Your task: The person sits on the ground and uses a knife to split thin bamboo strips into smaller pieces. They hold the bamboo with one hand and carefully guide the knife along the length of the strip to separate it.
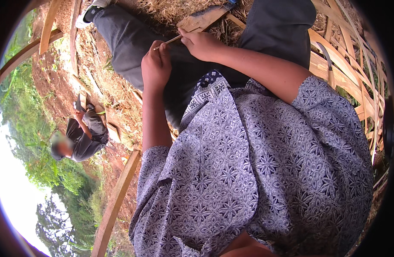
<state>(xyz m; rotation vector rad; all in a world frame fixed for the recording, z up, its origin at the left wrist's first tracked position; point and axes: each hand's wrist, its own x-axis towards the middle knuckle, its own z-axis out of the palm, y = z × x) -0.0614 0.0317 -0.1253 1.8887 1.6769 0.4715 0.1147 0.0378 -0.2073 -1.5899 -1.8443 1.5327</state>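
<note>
A thin, pale wooden stick (171,40) bars the gap between left hand (156,65) and right hand (201,44); nearer the body, room opens between the bare forearms (156,115); beyond, a flat, light-brown wood piece (200,22) obstructs; rightward, a dark-grey-trousered leg (278,25) does.

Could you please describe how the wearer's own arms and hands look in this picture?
The left hand and right hand are bare, with no gloves, rings or watch visible. Both forearms are uncovered up to loose, short fabric sleeves, patterned in pale grey and dark blue with star-like flowers and matching the shirt.
</note>
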